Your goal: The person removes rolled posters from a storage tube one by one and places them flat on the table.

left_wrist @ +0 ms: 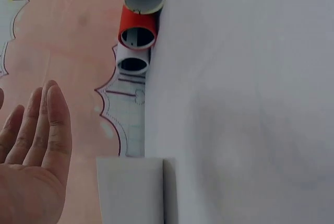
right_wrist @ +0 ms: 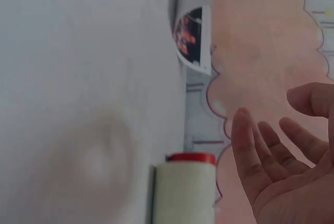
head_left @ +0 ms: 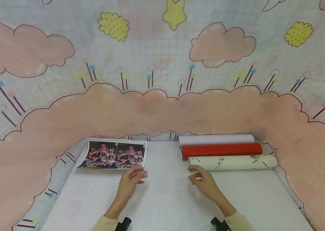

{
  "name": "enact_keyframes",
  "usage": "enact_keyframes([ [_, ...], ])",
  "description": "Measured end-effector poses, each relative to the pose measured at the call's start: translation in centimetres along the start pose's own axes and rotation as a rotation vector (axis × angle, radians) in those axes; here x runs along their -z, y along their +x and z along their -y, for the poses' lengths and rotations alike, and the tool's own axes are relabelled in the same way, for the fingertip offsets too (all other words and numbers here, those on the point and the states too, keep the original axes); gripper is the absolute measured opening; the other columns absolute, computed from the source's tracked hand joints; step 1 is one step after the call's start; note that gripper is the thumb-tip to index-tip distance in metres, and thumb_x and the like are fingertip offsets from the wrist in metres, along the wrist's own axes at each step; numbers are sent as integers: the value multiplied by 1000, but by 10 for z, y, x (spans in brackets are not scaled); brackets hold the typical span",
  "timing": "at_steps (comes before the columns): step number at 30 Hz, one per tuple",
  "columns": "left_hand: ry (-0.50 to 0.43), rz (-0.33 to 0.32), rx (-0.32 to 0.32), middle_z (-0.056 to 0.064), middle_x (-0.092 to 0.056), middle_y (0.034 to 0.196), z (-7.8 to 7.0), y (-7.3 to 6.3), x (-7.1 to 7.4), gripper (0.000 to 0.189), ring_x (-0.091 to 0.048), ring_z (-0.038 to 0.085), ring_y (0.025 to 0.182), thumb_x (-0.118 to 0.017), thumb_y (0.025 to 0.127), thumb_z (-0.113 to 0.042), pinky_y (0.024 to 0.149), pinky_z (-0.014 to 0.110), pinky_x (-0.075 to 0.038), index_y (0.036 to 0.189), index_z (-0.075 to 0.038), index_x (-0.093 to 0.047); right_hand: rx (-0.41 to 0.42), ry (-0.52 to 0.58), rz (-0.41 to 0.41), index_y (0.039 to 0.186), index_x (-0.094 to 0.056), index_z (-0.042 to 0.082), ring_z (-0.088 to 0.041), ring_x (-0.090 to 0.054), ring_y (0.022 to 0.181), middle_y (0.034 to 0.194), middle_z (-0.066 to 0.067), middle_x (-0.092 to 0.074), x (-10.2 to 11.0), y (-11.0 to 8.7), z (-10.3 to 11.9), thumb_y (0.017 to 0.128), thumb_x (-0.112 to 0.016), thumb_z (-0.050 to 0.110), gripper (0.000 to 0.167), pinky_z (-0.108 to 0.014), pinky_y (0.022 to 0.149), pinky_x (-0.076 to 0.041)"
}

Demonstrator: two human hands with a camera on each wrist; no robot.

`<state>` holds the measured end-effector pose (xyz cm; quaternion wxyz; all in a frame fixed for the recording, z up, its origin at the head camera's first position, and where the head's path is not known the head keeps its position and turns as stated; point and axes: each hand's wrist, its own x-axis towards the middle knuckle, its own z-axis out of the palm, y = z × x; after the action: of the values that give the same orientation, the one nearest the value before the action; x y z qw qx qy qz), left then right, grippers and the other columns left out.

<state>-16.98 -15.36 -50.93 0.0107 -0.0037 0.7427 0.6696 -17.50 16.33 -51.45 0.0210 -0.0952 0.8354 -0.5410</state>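
My left hand (head_left: 131, 183) hovers above the white table by the lower right corner of a curling sheet printed with two dark posters (head_left: 116, 155). In the left wrist view its fingers (left_wrist: 56, 135) are extended and hold nothing. Across the table, my right hand (head_left: 205, 184) is near the left end of a pale roll with a floral pattern (head_left: 231, 162). The right wrist view shows its fingers (right_wrist: 248, 151) apart and loosely bent, with nothing in them. Behind the floral roll lie a red roll (head_left: 223, 150) and a white roll (head_left: 215, 140).
The white table (head_left: 165, 199) meets a wall covering (head_left: 162, 112) painted with clouds, stars and a peach band. All three rolls lie side by side at the back right; the left wrist view shows their hollow ends. A dark wrist device (head_left: 125, 223) sits at each sleeve.
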Motion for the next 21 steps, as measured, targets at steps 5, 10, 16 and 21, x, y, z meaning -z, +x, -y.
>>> enact_keyframes([
  [5,-17,34,-42,22,-68,116,-2,8,-21,30,-70,16,98,-62,97,-18,79,24,-58,122,-1,-60,38,-108,-67,128,-60,7,-24,-69,100,126,-16,-65,24,0,1,91,-66,4,37,-19,76,-55],
  [10,-29,37,-68,23,-68,114,-4,20,-42,28,-70,23,99,-61,97,-15,78,24,-58,121,-1,-60,134,-235,-111,126,-60,4,-25,-70,97,122,-16,-66,45,4,-3,90,-67,4,37,-25,77,-57],
  [16,-52,31,-62,23,-69,115,-3,37,-61,26,-70,26,102,-60,97,-14,81,26,-58,121,-2,-60,202,-372,-163,124,-60,1,-27,-70,97,121,-16,-66,67,11,-14,89,-68,4,36,-37,80,-59],
  [21,-40,20,-34,20,-69,117,0,54,-74,27,-69,23,103,-60,97,-17,84,29,-58,121,-5,-61,203,-461,-207,124,-61,2,-31,-66,103,122,-15,-65,80,20,-21,90,-68,8,36,-46,82,-57],
])
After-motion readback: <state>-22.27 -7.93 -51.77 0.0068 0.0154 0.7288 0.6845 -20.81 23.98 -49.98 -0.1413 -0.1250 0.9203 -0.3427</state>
